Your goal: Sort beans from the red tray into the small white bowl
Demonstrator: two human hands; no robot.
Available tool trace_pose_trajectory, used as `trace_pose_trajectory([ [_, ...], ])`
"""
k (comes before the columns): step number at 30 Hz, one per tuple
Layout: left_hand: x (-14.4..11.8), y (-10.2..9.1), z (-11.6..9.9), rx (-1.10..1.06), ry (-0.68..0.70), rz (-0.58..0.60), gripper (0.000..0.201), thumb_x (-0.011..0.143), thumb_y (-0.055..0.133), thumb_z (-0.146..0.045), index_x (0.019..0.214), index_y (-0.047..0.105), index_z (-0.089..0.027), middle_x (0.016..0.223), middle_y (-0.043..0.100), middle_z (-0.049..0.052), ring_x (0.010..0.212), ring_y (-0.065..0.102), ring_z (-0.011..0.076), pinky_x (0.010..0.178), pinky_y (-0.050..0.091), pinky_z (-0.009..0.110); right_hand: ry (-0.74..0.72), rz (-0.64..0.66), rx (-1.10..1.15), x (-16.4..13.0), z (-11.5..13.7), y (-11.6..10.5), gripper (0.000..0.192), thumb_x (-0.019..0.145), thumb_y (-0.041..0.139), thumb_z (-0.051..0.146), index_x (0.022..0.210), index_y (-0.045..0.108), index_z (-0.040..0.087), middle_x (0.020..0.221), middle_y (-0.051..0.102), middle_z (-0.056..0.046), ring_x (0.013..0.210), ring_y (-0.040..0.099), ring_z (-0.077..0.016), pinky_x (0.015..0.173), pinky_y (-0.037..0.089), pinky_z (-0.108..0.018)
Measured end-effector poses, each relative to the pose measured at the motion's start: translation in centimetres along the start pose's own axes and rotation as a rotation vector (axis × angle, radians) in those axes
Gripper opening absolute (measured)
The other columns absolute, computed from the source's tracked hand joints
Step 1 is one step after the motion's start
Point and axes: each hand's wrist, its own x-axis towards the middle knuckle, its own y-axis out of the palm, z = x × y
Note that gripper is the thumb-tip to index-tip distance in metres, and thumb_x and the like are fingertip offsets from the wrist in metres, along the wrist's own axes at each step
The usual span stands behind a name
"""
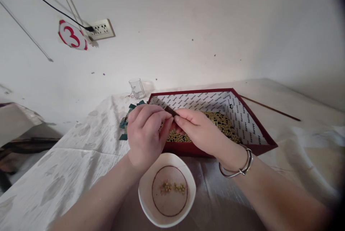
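Observation:
My right hand (194, 126) pinches a small dark brown flat strip (170, 111) between thumb and fingers. My left hand (147, 130) is closed, its thumb and fingertips meeting against the near end of the strip; whatever lies between them is too small to make out. Both hands are above the front of a dark red box (188, 149) lined with printed white paper. Small gold and dark beads (221, 125) cover its bottom, partly hidden by my hands. Below my wrists a white bowl (147, 202) holds little clusters of gold beads (179, 188).
Several dark green pieces (123, 137) lie left of the box, partly behind my left hand. A clear glass (137, 89) stands near the wall. A thin brown stick (272, 108) lies at the right on the pale tablecloth (88, 159). A wall socket (102, 29) has a black cable plugged in.

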Motion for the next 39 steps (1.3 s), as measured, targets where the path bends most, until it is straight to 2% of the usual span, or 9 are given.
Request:
trace_pose_trajectory([
  [14,0.08,0.03,-0.08,0.01,-0.002,0.018,0.01,0.073,0.065,-0.018,0.08,0.059,-0.021,0.084,0.061,0.003,0.083,0.055,0.018,0.074,0.045,0.035,0.008,-0.009,-0.012,-0.04,-0.05,0.0,0.021,0.089,0.038,0.023,0.074,0.052,0.019,0.065,0.052,0.002,0.065,0.051,-0.0129,0.062,0.04,-0.026],
  [27,-0.08,0.15,0.0,0.085,-0.031,-0.034,0.01,0.07,0.064,-0.015,0.077,0.059,-0.02,0.082,0.062,0.003,0.08,0.056,0.0178,0.074,0.044,0.035,0.019,-0.013,-0.029,-0.01,0.16,0.06,0.021,0.089,0.038,0.021,0.075,0.053,0.018,0.064,0.051,0.002,0.064,0.051,-0.0129,0.061,0.04,-0.026],
  [31,0.17,0.06,0.17,0.104,-0.055,-0.066,0.007,0.07,0.063,-0.015,0.075,0.06,-0.019,0.081,0.061,0.004,0.078,0.056,0.0174,0.074,0.045,0.035,0.009,0.0,-0.015,-0.05,0.26,0.08,0.022,0.088,0.04,0.019,0.07,0.051,0.019,0.063,0.052,0.003,0.062,0.051,-0.0114,0.061,0.039,-0.024],
  [36,-0.01,-0.06,-0.32,0.073,-0.012,-0.004,0.008,0.07,0.064,-0.016,0.076,0.06,-0.02,0.082,0.062,0.003,0.082,0.056,0.0184,0.075,0.045,0.035,-0.01,-0.015,0.002,-0.01,0.24,0.09,0.022,0.088,0.04,0.018,0.068,0.049,0.019,0.062,0.046,0.004,0.061,0.046,-0.0107,0.058,0.037,-0.023],
  [39,-0.02,-0.02,-0.02,0.09,-0.032,-0.022,0.007,0.071,0.063,-0.016,0.076,0.06,-0.02,0.082,0.062,0.003,0.08,0.056,0.0178,0.075,0.045,0.035,0.004,-0.013,-0.008,-0.05,0.19,0.07,0.022,0.089,0.04,0.02,0.069,0.05,0.019,0.063,0.05,0.003,0.062,0.048,-0.0115,0.06,0.038,-0.025],
])
